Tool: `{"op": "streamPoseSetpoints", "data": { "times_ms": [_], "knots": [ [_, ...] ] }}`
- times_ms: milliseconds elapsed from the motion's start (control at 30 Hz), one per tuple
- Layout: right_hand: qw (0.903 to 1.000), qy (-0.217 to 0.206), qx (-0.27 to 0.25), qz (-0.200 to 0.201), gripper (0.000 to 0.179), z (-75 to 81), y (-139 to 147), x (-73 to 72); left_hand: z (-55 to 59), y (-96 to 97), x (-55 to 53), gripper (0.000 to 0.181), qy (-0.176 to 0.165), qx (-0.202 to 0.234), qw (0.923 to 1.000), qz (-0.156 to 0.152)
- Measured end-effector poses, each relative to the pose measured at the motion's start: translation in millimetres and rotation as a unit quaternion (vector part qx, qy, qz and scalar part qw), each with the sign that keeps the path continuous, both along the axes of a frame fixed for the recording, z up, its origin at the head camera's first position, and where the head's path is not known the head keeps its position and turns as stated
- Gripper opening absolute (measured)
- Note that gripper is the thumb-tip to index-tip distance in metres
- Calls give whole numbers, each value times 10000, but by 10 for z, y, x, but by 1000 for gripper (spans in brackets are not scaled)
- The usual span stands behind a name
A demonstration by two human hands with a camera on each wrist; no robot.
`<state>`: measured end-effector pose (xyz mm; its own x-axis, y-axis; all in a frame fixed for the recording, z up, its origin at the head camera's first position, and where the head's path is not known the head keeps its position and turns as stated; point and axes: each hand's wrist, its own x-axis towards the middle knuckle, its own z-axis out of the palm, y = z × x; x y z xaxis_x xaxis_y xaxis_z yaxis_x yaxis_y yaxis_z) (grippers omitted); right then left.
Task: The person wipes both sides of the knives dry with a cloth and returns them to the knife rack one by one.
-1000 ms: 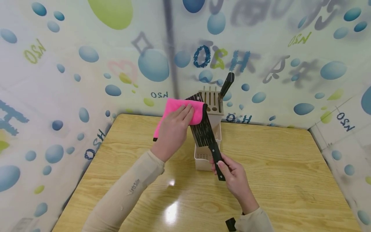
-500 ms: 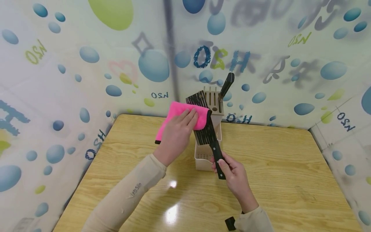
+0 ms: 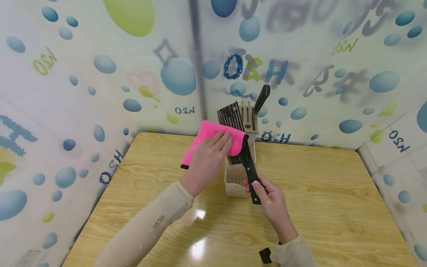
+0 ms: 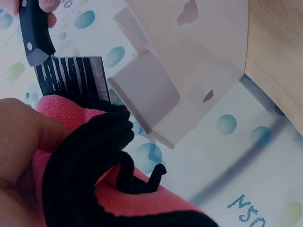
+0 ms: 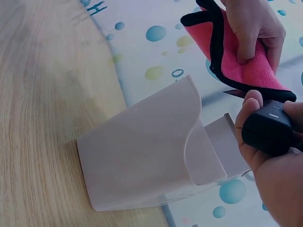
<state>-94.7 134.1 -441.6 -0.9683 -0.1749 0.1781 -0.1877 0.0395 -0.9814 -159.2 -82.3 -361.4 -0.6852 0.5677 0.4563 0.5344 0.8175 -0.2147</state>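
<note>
My right hand [image 3: 275,204] grips the black riveted handle of a cleaver [image 3: 251,176], thumb on top. The blade, dark with pale streaks, points up and away, tilted left, in front of a knife holder. My left hand [image 3: 207,163] holds a pink cloth [image 3: 207,129] with black edging over the middle of the blade. In the right wrist view the left thumb presses from the cloth's underside [image 5: 232,56], so blade and cloth lie between thumb and fingers. The blade's tip end [image 3: 230,113] and the part near the handle show; its middle is covered.
The beige knife holder [image 3: 236,190] stands on the wooden table [image 3: 317,193] near its back edge. Another black-handled knife [image 3: 262,98] sits in its right slot. A patterned sheet [image 3: 300,55] hangs behind. Below the right hand is a small black object [image 3: 265,256] by the sleeve.
My left hand and the cloth have slid down the blade toward the handle and slightly right, baring more of the tip end. The right hand keeps its grip; the cleaver has shifted slightly.
</note>
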Motion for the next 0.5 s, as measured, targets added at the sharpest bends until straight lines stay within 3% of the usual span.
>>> {"op": "streamPoseSetpoints", "data": {
  "times_ms": [500],
  "knots": [
    [9995, -204, 91, -235, 36, 97, -18, -32, -36, 31, 93, 42, 48, -295, 9993, -210]
  ]
}}
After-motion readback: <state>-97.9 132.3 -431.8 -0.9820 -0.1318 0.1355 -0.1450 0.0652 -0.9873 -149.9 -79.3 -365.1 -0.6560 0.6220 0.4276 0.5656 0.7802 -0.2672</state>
